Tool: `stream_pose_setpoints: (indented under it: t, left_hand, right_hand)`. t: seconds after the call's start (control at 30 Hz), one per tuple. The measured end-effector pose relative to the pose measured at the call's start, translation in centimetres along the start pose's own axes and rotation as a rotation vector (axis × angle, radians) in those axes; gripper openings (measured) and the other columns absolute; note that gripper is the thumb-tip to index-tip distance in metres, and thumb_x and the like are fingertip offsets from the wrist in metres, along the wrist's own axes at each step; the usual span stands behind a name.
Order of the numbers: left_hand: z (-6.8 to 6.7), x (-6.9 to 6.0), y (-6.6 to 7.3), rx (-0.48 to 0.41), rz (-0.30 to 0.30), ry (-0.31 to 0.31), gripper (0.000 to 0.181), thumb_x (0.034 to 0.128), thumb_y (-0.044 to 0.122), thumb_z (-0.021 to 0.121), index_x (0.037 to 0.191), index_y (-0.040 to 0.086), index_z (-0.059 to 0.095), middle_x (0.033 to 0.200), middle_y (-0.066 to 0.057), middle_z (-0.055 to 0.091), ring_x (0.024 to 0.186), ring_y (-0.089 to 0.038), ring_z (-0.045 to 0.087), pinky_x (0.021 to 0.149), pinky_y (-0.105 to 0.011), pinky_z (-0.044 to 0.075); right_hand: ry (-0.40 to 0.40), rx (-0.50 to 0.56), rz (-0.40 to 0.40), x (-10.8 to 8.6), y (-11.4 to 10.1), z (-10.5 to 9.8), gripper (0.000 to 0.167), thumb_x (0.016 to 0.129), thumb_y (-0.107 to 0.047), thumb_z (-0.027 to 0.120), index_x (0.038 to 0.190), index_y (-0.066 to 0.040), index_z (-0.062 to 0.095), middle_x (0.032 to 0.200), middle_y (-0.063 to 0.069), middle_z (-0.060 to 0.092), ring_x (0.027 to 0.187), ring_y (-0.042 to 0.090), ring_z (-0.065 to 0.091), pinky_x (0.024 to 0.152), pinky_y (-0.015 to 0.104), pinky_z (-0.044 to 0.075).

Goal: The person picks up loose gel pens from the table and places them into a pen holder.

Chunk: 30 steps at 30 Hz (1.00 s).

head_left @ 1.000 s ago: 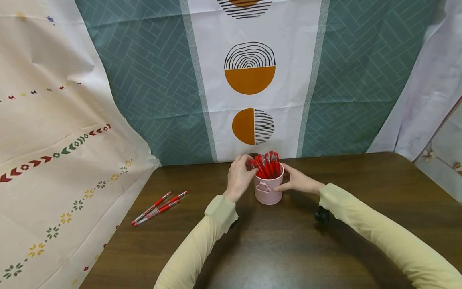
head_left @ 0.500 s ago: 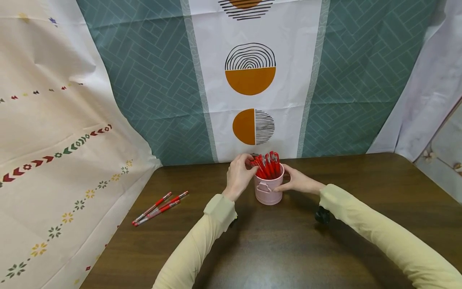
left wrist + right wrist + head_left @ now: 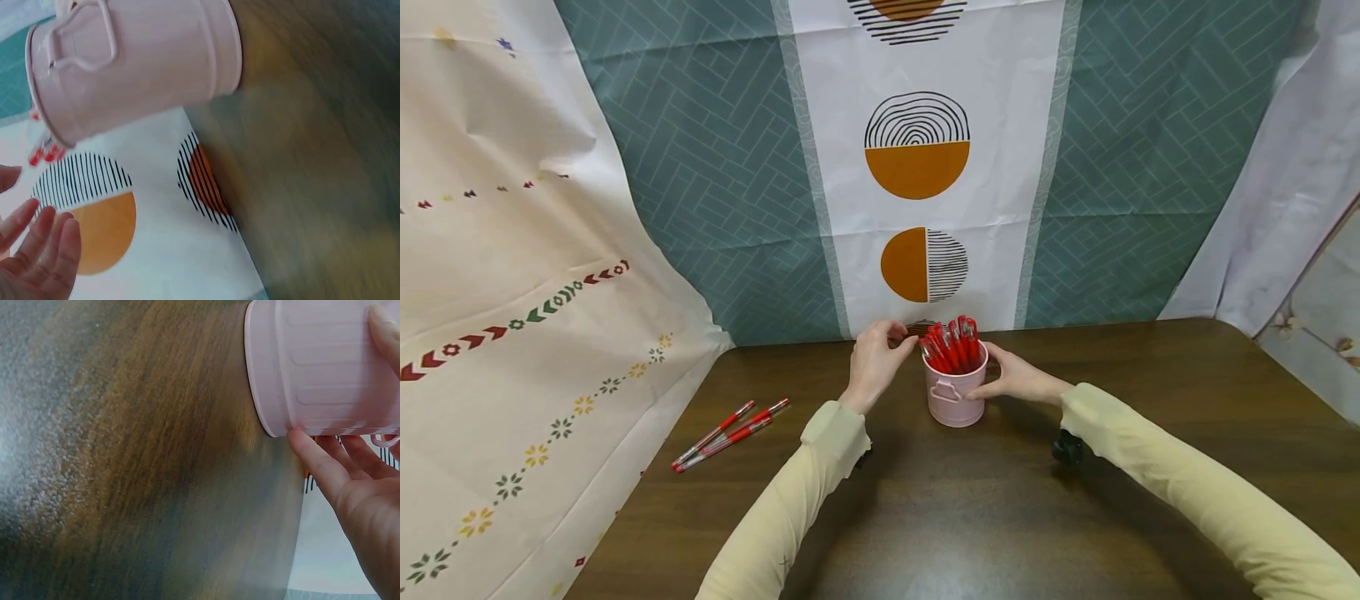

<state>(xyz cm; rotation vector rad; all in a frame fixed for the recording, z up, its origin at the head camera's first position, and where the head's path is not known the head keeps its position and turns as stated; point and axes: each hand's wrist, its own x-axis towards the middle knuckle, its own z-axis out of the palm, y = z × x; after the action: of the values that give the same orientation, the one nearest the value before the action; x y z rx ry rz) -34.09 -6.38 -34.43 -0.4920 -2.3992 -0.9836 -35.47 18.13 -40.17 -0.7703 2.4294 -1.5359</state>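
A pink bucket (image 3: 953,406) with a side handle stands upright on the table, with several red pens (image 3: 952,346) in it, caps up. My right hand (image 3: 1024,377) holds the bucket from its right side; in the right wrist view its thumb and fingers lie around the pink wall (image 3: 337,369). Left of the bucket is my left hand (image 3: 874,362), apart from it. In the left wrist view that hand (image 3: 40,256) has its fingers loosely bent, with nothing between them and the thumb. Three red pens (image 3: 730,435) lie on the table at the left.
The brown wooden table (image 3: 970,525) reaches back to a hanging green and white cloth (image 3: 745,167) with orange and striped circles. A cream patterned cloth (image 3: 535,292) hangs along the left edge, and a whitish cloth (image 3: 1262,225) hangs at the right.
My left hand has moved left, off the pens at the bucket's rim. The right hand keeps its hold on the bucket, and the loose pens lie as before.
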Motion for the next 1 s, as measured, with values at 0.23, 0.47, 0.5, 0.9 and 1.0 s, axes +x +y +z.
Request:
stream_pose_setpoints:
  t: [0.23,0.47,0.5,0.9,1.0]
  left_hand:
    - [-1.5,0.2,-1.0,0.01,0.036,0.021,0.018,0.0831,0.028,0.066,0.082,0.01,0.064,0.08,-0.003,0.061,0.066,-0.014,0.052,0.059,-0.028,0.044]
    - [-2.9,0.2,-2.2,0.057,-0.003,-0.009,0.016,0.0822,0.026,0.067,0.078,0.011,0.063,0.076,0.002,0.058,0.068,-0.016,0.053,0.06,-0.03,0.044]
    - [-3.2,0.2,-2.4,0.06,-0.011,-0.018,0.015,0.082,0.025,0.067,0.078,0.011,0.063,0.076,0.002,0.058,0.069,-0.016,0.053,0.06,-0.031,0.044]
    - [-6.0,-0.3,-5.8,0.175,-0.123,-0.232,0.018,0.0832,0.028,0.065,0.08,0.011,0.062,0.077,0.0,0.055,0.067,-0.017,0.05,0.057,-0.032,0.043]
    - [-6.6,-0.5,-6.7,0.197,-0.142,-0.26,0.018,0.0835,0.027,0.065,0.08,0.01,0.062,0.076,0.0,0.056,0.063,-0.017,0.049,0.054,-0.032,0.042]
  right_hand:
    - [-0.002,0.002,0.007,-0.3,-0.7,-0.1,0.083,0.073,-0.019,0.076,0.137,-0.002,0.027,0.129,0.017,0.042,0.115,0.032,0.04,0.089,0.045,0.038]
    - [-0.022,0.023,-0.003,-0.7,-2.4,-0.1,0.081,0.073,-0.014,0.076,0.136,0.003,0.027,0.128,0.021,0.042,0.114,0.035,0.04,0.089,0.049,0.037]
    - [-0.019,0.019,-0.001,-0.6,-2.2,-0.1,0.081,0.073,-0.015,0.076,0.136,0.002,0.027,0.128,0.02,0.042,0.114,0.034,0.041,0.089,0.048,0.037]
    - [-0.01,0.026,0.005,0.2,0.2,0.0,0.084,0.072,-0.017,0.076,0.138,-0.003,0.026,0.129,0.017,0.041,0.114,0.034,0.04,0.087,0.044,0.04]
    - [-0.002,0.017,0.002,0.2,0.2,0.0,0.083,0.072,-0.017,0.077,0.137,-0.003,0.027,0.128,0.017,0.042,0.113,0.033,0.041,0.086,0.045,0.041]
